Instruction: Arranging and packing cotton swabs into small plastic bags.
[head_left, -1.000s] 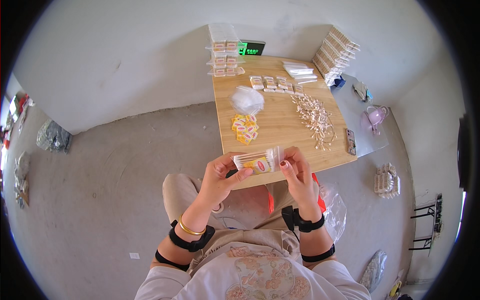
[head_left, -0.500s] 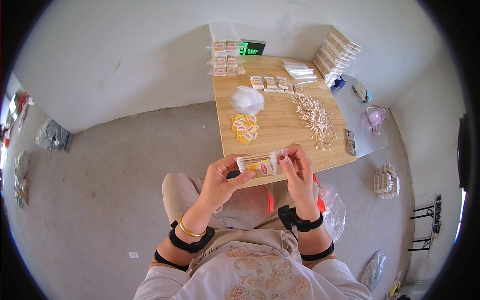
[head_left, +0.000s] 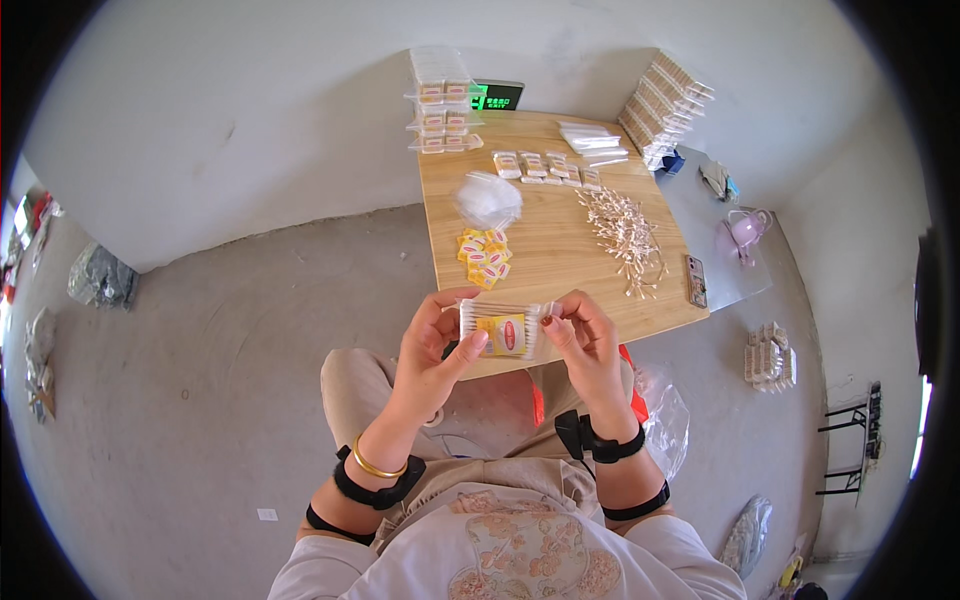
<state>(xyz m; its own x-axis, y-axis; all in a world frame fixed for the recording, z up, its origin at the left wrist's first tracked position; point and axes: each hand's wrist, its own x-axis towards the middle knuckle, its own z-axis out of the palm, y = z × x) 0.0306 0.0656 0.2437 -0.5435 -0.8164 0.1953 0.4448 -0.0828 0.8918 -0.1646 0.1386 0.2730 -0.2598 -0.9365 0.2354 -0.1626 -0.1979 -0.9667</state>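
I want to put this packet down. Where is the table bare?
Bare wood lies between the yellow label pile and the loose cotton swabs, running to the near edge of the table. The far edge is crowded with small packets and stacked packs.

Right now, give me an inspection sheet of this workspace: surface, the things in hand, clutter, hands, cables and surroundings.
Surface: light wooden square table against a white wall, on a grey concrete floor.
Job's things: clear plastic packet of cotton swabs with a yellow and red label, held level in front of the table's near edge.
Clutter: loose heap of cotton swabs; small pile of yellow and red labels; crumpled clear bags; stacks of filled packets at the far edge.
Grips: left hand holds the packet's left end; right hand pinches its right end.
Cables: nothing seen.
Surroundings: black device with a green display by the wall; dark phone at the table's right.
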